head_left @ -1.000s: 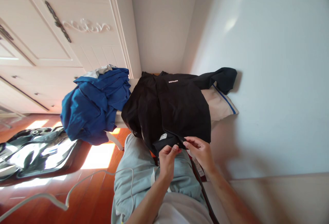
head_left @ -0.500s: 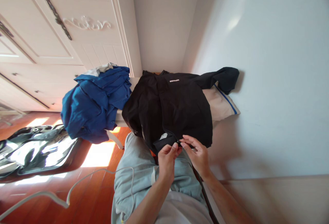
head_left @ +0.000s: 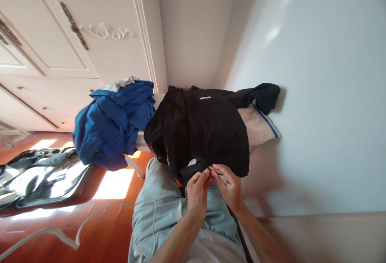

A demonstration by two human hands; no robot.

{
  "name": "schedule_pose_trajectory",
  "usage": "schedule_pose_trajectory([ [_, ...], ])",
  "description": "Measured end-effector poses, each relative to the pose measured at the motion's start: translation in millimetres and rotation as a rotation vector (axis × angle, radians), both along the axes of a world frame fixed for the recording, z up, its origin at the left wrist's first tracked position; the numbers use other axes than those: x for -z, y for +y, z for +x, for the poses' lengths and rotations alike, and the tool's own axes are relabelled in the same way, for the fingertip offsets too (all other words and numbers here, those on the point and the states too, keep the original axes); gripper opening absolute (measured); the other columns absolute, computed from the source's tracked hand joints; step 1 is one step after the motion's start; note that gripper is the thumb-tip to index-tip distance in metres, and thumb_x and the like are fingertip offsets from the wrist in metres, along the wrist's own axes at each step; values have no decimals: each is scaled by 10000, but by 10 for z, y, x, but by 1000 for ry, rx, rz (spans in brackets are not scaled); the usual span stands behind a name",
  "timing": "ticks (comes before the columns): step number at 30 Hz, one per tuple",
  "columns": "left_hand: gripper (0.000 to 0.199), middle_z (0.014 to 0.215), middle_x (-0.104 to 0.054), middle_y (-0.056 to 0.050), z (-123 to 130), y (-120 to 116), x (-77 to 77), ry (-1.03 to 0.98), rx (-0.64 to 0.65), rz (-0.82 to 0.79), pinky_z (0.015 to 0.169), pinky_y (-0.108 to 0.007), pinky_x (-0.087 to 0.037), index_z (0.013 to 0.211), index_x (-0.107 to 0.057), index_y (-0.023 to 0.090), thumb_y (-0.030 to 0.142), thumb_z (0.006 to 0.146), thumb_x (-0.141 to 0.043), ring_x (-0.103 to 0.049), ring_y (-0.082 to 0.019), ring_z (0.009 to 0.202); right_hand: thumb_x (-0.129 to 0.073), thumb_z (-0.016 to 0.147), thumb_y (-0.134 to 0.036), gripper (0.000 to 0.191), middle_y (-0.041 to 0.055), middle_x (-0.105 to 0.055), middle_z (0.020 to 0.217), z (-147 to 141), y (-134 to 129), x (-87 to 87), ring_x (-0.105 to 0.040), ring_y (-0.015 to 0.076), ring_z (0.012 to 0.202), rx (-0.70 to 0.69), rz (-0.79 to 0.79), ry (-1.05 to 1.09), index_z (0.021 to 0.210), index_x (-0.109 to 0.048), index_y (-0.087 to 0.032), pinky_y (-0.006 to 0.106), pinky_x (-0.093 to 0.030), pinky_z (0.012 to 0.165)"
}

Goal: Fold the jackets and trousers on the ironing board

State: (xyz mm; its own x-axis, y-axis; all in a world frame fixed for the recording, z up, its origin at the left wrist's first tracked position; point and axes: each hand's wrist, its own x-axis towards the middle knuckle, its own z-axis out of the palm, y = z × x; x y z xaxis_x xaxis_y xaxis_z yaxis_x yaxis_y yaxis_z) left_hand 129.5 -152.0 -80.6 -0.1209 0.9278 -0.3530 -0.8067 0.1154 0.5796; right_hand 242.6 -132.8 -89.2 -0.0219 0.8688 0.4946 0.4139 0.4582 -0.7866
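Note:
A black jacket (head_left: 214,130) with small white lettering lies spread over a light surface, its lower edge reaching my lap. My left hand (head_left: 198,188) pinches the jacket's bottom edge, beside a white label (head_left: 192,162). Close against it, my right hand (head_left: 228,184) has thumb and finger pinched at the same edge, where the front opening ends. The fingertips of both hands nearly touch, and they hide whatever small part lies between them. Beneath the jacket, a beige cloth (head_left: 259,128) with a blue stripe sticks out at the right.
Blue clothing (head_left: 111,122) is heaped left of the jacket. An open suitcase (head_left: 45,178) lies on the wooden floor (head_left: 102,231) at the left. A white cable (head_left: 114,203) runs across to my lap. White cabinets (head_left: 111,62) stand behind, and a pale wall (head_left: 325,114) is on the right.
The fingers of my right hand have closed in toward my left fingertips at the jacket's edge. The whole view has shifted slightly; the garments lie as before.

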Motion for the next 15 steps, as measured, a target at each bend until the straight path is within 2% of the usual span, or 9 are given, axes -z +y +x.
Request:
schedule_pose_trajectory([
  [4, 310, 753, -695, -49, -5, 1, 19, -45, -10, -46, 785, -298, -548, 687, -694, 135, 357, 609, -896, -671, -183, 778, -610, 944, -320, 184, 76, -771, 961, 21, 31, 71, -719, 233, 958, 15, 103, -104, 1032, -755, -249, 407, -601, 891],
  [8, 348, 801, -713, -66, 1, -11, 18, -56, 0, -67, 760, -278, -557, 694, -679, 135, 366, 597, -919, -687, -183, 788, -610, 944, -283, 188, 70, -772, 942, 46, 56, 130, -726, 235, 912, 1, 209, -165, 1054, -760, -262, 413, -616, 850],
  [12, 390, 734, -687, -42, -9, 1, 41, -67, -16, -147, 630, -225, -533, 671, -641, 141, 331, 540, -956, -660, -143, 673, -614, 932, -213, 239, 56, -774, 945, 37, 39, 65, -734, 239, 888, -67, 308, -237, 1116, -746, -289, 432, -626, 839],
  [15, 401, 699, -677, -36, -40, 14, 90, -91, -43, -181, 574, -212, -518, 683, -651, 137, 292, 500, -972, -645, -134, 625, -612, 920, -164, 323, 50, -768, 1027, 20, 5, -17, -733, 235, 956, -174, 297, -247, 1192, -716, -304, 413, -629, 862],
])
